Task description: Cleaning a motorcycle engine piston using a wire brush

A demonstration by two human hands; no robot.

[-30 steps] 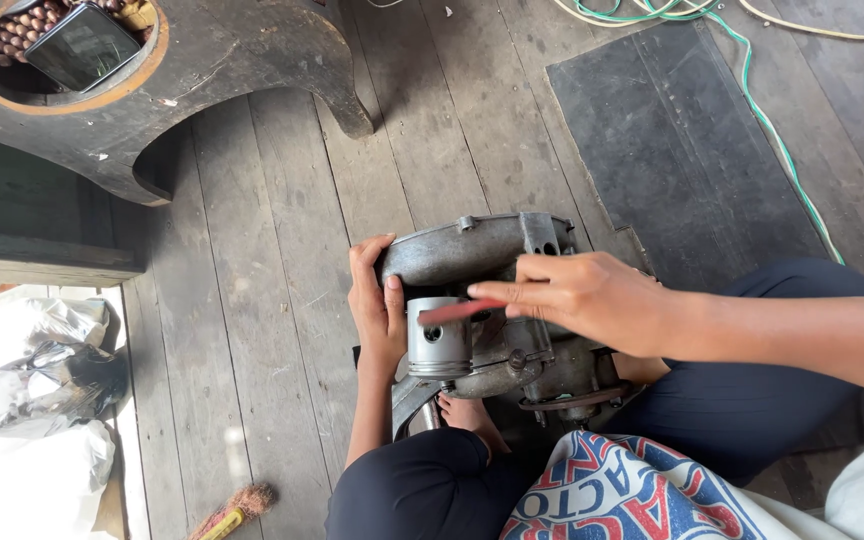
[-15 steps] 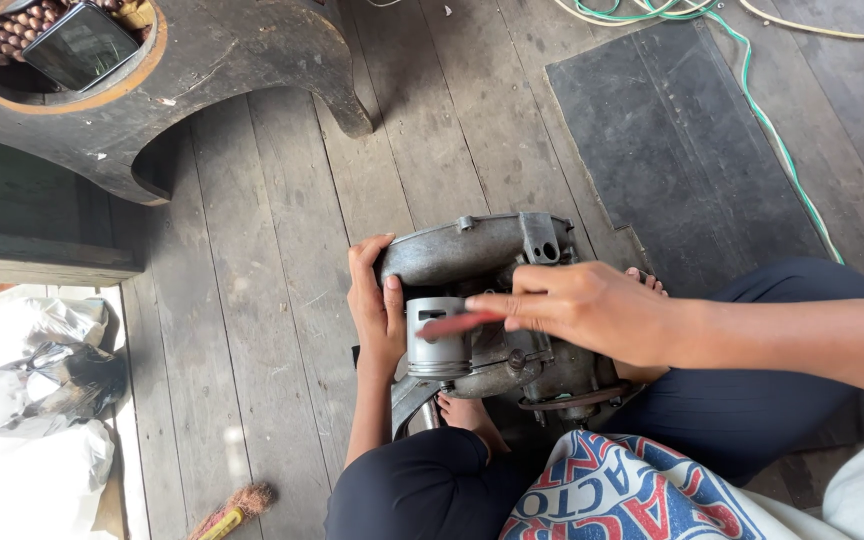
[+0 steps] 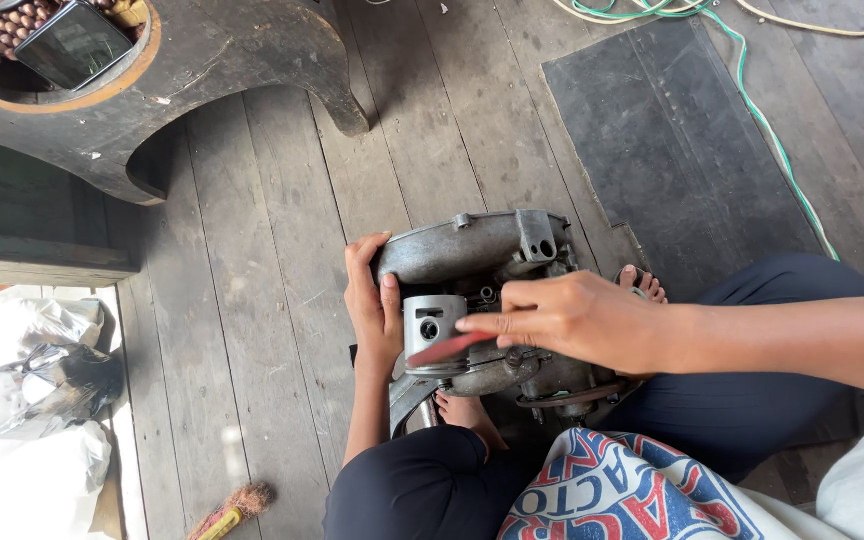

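Note:
A grey metal engine case [image 3: 472, 250] stands on the plank floor between my legs. A silver piston [image 3: 430, 330] sticks out of its left side. My left hand [image 3: 372, 300] grips the case's left edge, thumb resting against the piston. My right hand [image 3: 577, 318] reaches across from the right and pinches a thin red strip-like tool [image 3: 444, 350], whose tip lies against the piston's lower side. My bare toes [image 3: 642, 283] show behind the case and another foot [image 3: 462, 410] below it.
A dark curved wooden piece [image 3: 202, 70] with a round hole holding beads and a phone [image 3: 74, 42] lies at top left. A black rubber mat [image 3: 672, 150] and green and white cords [image 3: 762, 110] lie at right. Plastic bags [image 3: 22, 400] and a small brush [image 3: 232, 512] sit at lower left.
My right hand has shifted slightly down and the red tool now angles lower along the piston's bottom edge. The left hand and engine case have stayed in place.

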